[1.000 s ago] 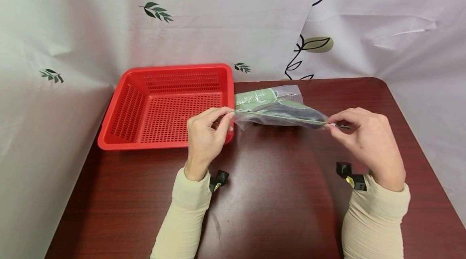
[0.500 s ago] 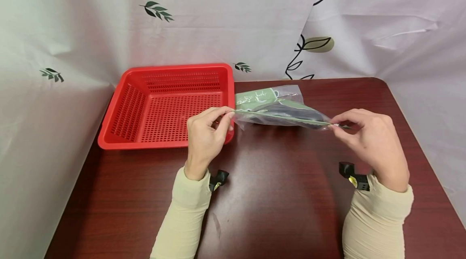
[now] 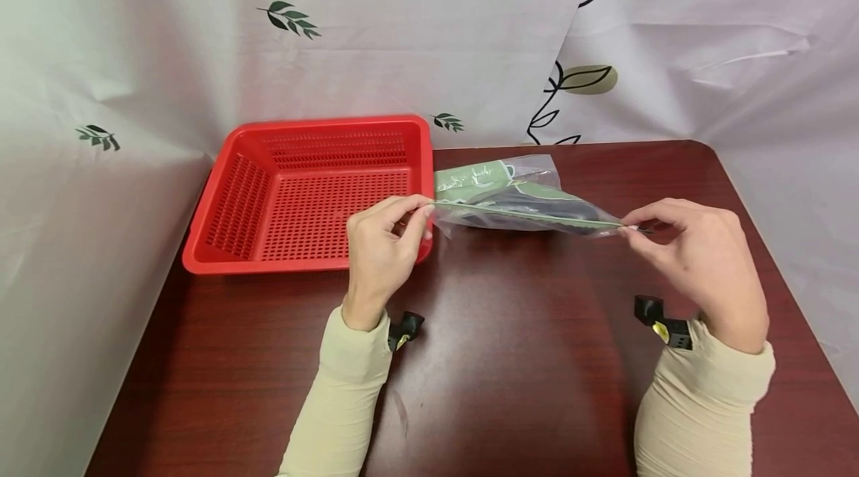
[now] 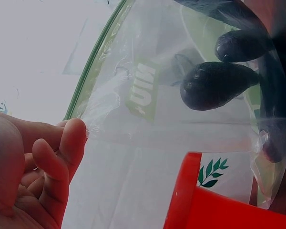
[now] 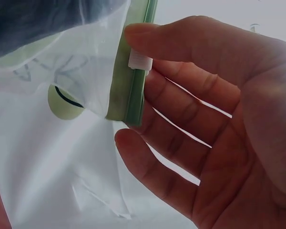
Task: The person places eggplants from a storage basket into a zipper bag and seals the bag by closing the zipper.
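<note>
A clear slider zip bag (image 3: pixel 523 201) with a green top strip and pale green print stretches between my two hands. Dark pear-shaped fruits (image 4: pixel 217 86), which look like avocados, show through its plastic in the left wrist view. My left hand (image 3: pixel 382 250) pinches one end of the green zip strip (image 4: pixel 91 64) between thumb and forefinger, beside the basket's front right corner. At the other end, my right hand (image 3: pixel 708 261) pinches the white slider (image 5: pixel 140 60), close to the strip's tip; its other fingers are loosely bent behind the strip.
A red perforated basket (image 3: pixel 309 266) stands at the back left of the dark wooden table (image 3: pixel 496 358), right beside the bag. White patterned cloth (image 3: pixel 376 37) hangs behind and along both sides.
My right hand has moved steadily to the right along the zip strip with the slider, nearer the strip's end. My left hand keeps its pinch and has hardly moved.
</note>
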`<state>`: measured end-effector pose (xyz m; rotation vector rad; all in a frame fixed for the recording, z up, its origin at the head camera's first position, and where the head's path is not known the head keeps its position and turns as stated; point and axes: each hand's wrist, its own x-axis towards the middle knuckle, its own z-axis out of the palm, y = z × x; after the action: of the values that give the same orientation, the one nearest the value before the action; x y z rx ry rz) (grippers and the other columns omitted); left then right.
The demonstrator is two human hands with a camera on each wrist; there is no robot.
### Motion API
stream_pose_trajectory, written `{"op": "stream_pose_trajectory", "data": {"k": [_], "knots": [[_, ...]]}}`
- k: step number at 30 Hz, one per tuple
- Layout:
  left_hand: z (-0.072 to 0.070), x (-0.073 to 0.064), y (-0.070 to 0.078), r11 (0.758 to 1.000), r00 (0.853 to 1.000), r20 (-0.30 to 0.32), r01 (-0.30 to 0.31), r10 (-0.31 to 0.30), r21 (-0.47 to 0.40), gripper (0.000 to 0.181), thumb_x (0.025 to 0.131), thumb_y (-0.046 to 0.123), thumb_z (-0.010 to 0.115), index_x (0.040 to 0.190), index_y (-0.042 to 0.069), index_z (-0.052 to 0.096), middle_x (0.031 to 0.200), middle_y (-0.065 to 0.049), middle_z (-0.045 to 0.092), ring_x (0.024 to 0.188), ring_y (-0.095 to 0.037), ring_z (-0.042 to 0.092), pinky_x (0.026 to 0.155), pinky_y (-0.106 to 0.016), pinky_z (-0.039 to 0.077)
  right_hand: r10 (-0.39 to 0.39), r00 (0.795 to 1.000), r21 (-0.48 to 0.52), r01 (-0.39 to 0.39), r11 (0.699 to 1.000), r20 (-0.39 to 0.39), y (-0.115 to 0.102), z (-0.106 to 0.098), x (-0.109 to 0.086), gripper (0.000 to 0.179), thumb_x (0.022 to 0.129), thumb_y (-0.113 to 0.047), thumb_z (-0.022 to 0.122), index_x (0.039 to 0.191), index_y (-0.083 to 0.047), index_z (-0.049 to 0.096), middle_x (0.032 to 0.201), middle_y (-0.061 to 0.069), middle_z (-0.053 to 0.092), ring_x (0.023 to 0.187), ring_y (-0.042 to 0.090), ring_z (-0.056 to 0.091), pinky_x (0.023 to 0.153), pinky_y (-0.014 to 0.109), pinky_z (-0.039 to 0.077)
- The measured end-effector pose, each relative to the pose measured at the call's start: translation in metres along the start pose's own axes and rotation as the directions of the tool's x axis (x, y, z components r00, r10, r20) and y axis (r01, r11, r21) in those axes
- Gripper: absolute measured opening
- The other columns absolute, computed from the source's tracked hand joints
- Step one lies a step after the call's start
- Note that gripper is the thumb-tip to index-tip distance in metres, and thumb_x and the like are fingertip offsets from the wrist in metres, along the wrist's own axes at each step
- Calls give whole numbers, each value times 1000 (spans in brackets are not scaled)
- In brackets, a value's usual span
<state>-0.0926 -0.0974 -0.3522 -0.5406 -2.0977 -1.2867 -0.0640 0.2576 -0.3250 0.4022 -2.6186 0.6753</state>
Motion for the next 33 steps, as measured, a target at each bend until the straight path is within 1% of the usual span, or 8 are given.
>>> {"op": "stream_pose_trajectory", "data": {"k": [6,13,20,24,27,29,31,33], "knots": [[-1,0,0,1000,1000,-3,-1,1,13,8,91,8,73,93,3,79,75,-2,72,59,-8,66,55,-21,53,5,1000,4,-5,1000,-15,2,-2,0,20,75,-2,82,83,-20,77,80,-7,70,53,-12,50,59,12,35],[0,0,-1,1000,1000,-4,-4,4,16,7,91,8,73,92,3,79,73,-2,71,59,-8,66,56,-21,53,10,1000,-1,-10,1000,-15,5,-4,-2,20,74,-3,82,84,-20,78,78,-7,70,56,-15,50,63,9,34],[0,0,-2,1000,1000,1,-4,4,16,7,91,7,73,92,2,78,74,-3,72,59,-8,66,55,-21,53,21,1000,14,-21,1000,-8,8,-4,-3,20,75,-3,82,83,-21,78,77,-6,69,58,-16,50,63,8,34],[-2,0,0,1000,1000,12,14,-14,26,8,92,7,72,92,1,77,74,-4,71,60,-7,67,55,-20,53,28,999,34,-28,999,23,7,-2,-1,19,74,-2,79,82,-19,75,84,-3,70,67,-18,49,66,8,34],[-3,0,1,999,998,22,52,-52,10,8,92,7,72,93,1,76,75,-5,72,59,-9,68,54,-21,53,38,997,57,-42,998,62,5,1,1,18,73,-2,74,79,-18,72,96,0,71,73,-16,49,68,9,33],[-3,-1,3,994,994,47,102,-101,-24,7,92,5,72,95,0,75,76,-6,72,58,-12,69,53,-22,54,51,995,65,-57,996,90,4,3,2,16,74,-2,72,77,-17,69,104,2,72,72,-12,50,67,11,34],[-3,-1,5,983,982,94,173,-166,-67,6,92,4,71,96,0,73,76,-7,73,57,-14,69,52,-23,55,72,990,66,-80,995,118,2,5,3,16,75,-1,69,76,-17,66,107,4,73,70,-12,50,65,11,35],[-3,-2,8,964,959,165,249,-231,-98,6,94,3,69,98,0,69,77,-7,74,58,-14,70,54,-25,56,82,986,61,-91,994,146,1,7,3,16,76,-1,67,75,-17,62,108,7,74,68,-11,51,61,12,37]]}}
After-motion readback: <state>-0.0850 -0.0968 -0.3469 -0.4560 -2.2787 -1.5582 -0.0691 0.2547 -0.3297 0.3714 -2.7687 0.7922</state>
